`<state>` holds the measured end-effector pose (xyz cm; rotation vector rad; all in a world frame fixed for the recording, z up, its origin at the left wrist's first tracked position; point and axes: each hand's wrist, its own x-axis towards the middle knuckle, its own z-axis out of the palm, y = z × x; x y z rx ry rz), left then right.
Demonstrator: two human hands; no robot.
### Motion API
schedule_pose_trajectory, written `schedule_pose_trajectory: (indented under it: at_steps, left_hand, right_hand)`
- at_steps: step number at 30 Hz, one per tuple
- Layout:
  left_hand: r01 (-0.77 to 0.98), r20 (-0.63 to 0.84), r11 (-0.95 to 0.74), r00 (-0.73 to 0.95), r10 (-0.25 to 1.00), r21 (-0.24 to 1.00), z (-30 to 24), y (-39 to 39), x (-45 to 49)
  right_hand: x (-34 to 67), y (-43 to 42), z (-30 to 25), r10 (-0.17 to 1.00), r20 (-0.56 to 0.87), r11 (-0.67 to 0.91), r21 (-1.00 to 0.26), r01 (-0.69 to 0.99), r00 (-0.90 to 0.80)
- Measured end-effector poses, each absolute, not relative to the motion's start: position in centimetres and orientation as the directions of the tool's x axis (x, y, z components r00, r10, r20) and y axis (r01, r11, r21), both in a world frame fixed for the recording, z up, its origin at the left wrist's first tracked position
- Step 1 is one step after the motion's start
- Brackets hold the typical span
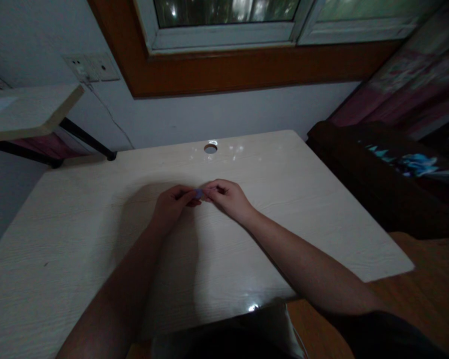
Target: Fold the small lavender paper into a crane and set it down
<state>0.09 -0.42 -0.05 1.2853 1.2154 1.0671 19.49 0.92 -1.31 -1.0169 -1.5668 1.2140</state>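
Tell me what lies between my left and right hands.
In the head view, a small bluish object lies between the fingertips of your left hand and right hand; it's too small to identify.

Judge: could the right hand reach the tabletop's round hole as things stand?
Probably yes: only tabletop shows between the right hand and the round hole, though that hand seems occupied with a small bluish item.

The head camera looks forward and down over the table (292,194).
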Motion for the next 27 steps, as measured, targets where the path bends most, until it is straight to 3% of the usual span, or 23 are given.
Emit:
schedule_pose_trajectory:
  at_steps: [7, 16, 23, 27]
  left_hand:
    - [0.015, -0.027, 0.026, 0.092, 0.995, 1.000, -0.74, -0.22, 0.05]
    - [-0.009, -0.029, 0.030, 0.063, 0.998, 1.000, -0.36, -0.22, -0.04]
    - [0.005, -0.021, 0.021, 0.099, 0.995, 1.000, -0.80, -0.26, 0.09]
    - [0.047, -0.007, 0.003, 0.090, 0.996, 0.999, -0.74, -0.28, 0.04]
  right_hand:
    - [19.32, 1.22, -1.39, 0.971, 0.079, 0.065, -0.995, -0.070, -0.224]
    - [19.69, 1.64, -1.09, 0.995, 0.077, 0.067, -0.988, -0.138, -0.070]
    - [19.72, 1.27, -1.27, 0.951, 0.173, 0.222, -0.959, 0.177, -0.256]
    - [19.67, 1.30, -1.33, 0.952, 0.167, 0.220, -0.956, 0.194, -0.257]
